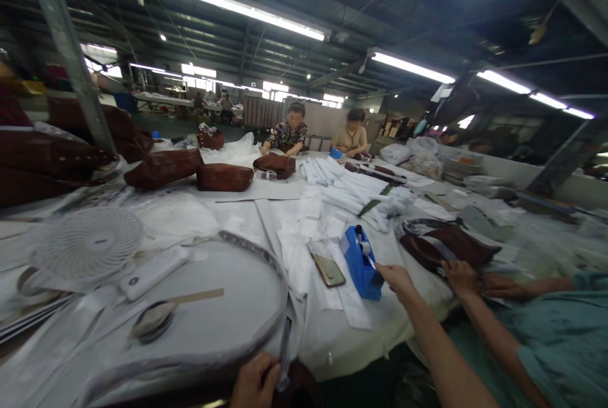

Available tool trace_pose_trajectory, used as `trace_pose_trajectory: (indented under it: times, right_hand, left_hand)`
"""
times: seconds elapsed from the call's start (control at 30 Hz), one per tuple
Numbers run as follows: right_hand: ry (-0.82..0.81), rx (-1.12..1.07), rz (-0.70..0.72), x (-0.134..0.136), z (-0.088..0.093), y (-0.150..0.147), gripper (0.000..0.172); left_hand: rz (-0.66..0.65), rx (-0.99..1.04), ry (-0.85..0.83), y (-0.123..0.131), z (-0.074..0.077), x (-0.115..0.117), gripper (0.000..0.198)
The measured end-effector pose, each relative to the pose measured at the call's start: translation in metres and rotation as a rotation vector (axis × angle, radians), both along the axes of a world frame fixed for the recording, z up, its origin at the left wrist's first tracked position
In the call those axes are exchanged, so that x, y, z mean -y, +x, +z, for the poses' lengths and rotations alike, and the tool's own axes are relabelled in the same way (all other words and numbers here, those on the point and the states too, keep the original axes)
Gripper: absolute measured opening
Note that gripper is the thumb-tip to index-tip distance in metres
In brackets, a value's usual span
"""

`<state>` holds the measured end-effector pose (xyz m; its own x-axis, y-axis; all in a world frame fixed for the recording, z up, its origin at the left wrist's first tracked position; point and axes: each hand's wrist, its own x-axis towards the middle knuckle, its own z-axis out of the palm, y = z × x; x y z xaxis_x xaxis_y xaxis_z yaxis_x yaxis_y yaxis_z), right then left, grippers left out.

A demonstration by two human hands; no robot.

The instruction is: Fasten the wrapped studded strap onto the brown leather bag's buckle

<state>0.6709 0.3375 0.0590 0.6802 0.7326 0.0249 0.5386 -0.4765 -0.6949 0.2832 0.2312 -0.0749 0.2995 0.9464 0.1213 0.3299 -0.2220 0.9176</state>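
Note:
My right hand [396,278] reaches out to the near end of a blue tape dispenser [361,262] on the white table. Its fingers are pinched together at the cutter, and what they pinch is too small to make out. My left hand [254,382] is at the bottom edge, closed round a grey strap [285,348]. The strap runs up and curves in a wide loop over the table [256,253]. A dark brown bag lies partly hidden under this hand.
A co-worker in a teal sleeve [560,338] has a hand [458,275] on a brown bag [451,243]. A phone [327,268] lies beside the dispenser. A white fan [88,243], power bank [152,272], paper rolls [351,196] and brown bags [223,177] lie about. Two people sit opposite.

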Motion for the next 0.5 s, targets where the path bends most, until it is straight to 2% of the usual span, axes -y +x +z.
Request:
trace_pose_trajectory:
  times: [0.17, 0.33, 0.5]
  right_hand:
    - [-0.033, -0.077, -0.013, -0.004, 0.002, 0.001, 0.027]
    - [0.042, -0.035, -0.028, 0.012, 0.005, 0.003, 0.014]
    - [0.062, 0.055, -0.075, 0.042, -0.014, -0.002, 0.021]
  left_hand:
    - [0.011, 0.008, 0.019, 0.0, -0.003, 0.0, 0.04]
    - [0.005, 0.018, 0.038, 0.0, -0.005, 0.0, 0.039]
    - [0.001, 0.015, 0.007, 0.001, -0.002, 0.0, 0.038]
